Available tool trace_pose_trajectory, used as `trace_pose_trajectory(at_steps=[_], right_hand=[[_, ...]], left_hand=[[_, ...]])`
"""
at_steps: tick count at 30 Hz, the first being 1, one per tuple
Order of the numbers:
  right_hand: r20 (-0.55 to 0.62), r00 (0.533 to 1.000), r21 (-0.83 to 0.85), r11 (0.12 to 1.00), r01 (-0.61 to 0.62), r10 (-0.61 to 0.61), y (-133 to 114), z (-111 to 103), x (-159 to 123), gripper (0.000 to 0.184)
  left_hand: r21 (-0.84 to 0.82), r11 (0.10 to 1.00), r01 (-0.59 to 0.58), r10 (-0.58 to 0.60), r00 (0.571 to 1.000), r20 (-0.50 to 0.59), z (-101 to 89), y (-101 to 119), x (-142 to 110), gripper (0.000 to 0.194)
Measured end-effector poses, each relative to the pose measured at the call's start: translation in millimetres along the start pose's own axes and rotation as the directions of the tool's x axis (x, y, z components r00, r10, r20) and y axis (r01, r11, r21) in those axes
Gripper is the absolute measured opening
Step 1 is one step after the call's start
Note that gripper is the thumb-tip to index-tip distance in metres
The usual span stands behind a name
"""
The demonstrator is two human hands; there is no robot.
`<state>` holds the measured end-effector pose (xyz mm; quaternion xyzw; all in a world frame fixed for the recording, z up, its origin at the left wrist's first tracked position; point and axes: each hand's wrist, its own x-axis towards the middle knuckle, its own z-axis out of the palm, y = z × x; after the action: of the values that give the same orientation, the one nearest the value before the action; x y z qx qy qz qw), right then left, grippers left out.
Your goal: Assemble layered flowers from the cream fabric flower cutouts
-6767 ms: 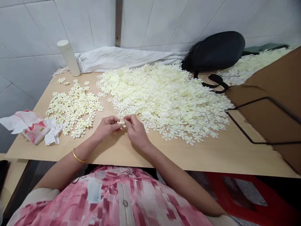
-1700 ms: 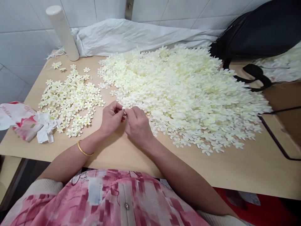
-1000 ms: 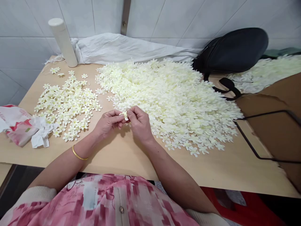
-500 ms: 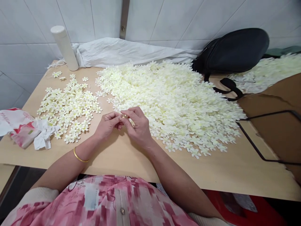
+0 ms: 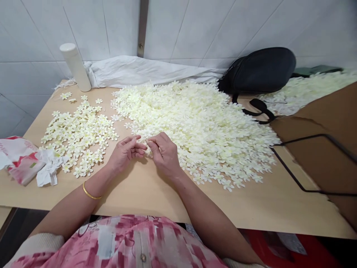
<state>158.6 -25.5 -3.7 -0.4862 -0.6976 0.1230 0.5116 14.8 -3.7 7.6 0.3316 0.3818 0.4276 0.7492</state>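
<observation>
My left hand (image 5: pixel 126 153) is open above the table, palm turned inward, its fingers loosely curled and apart, with nothing gripped. Close beside it, my right hand (image 5: pixel 164 153) is closed in a pinch. A small pale artificial flower (image 5: pixel 148 151) shows at its fingertips, partly hidden by the fingers. Behind and to the right of my right hand spreads a large heap of white-yellow artificial flowers (image 5: pixel 192 123). A smaller, flatter group of cream artificial flowers (image 5: pixel 79 136) lies on the left, beyond my left hand.
A white bottle (image 5: pixel 76 67) and a white cloth (image 5: pixel 145 70) stand along the tiled wall. At the back right is a black bag (image 5: pixel 259 70). Cardboard (image 5: pixel 323 111) with a black wire frame (image 5: pixel 295 181) lies right. Crumpled paper (image 5: pixel 50 167) sits left on the table (image 5: pixel 131 197).
My hands have parted slightly; the left fingers have opened away from the small piece both were touching, while the right stays pinched. The whole view has shifted a little.
</observation>
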Motion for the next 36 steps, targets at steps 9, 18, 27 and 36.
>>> trace_pose_trajectory(at_steps=[9,18,27,36], right_hand=[[-0.093,0.945,0.232,0.929,-0.287,0.315,2,-7,7,0.038],[-0.082,0.97,0.322,0.927,-0.19,0.228,4,1,5,0.016],[-0.018,0.889,0.537,0.754,-0.377,0.457,14,4,8,0.02],[0.181,0.76,0.752,0.411,-0.516,0.624,8,2,13,0.031]], left_hand=[[0.248,0.967,-0.057,0.044,0.997,0.057,4.9,-3,-3,0.028],[0.073,0.997,-0.013,0.01,0.999,0.041,24.7,4,8,0.026],[-0.054,0.997,0.047,-0.048,0.999,-0.014,35.6,-8,12,0.02],[-0.014,0.996,0.086,-0.086,0.996,0.008,28.5,-5,12,0.015]])
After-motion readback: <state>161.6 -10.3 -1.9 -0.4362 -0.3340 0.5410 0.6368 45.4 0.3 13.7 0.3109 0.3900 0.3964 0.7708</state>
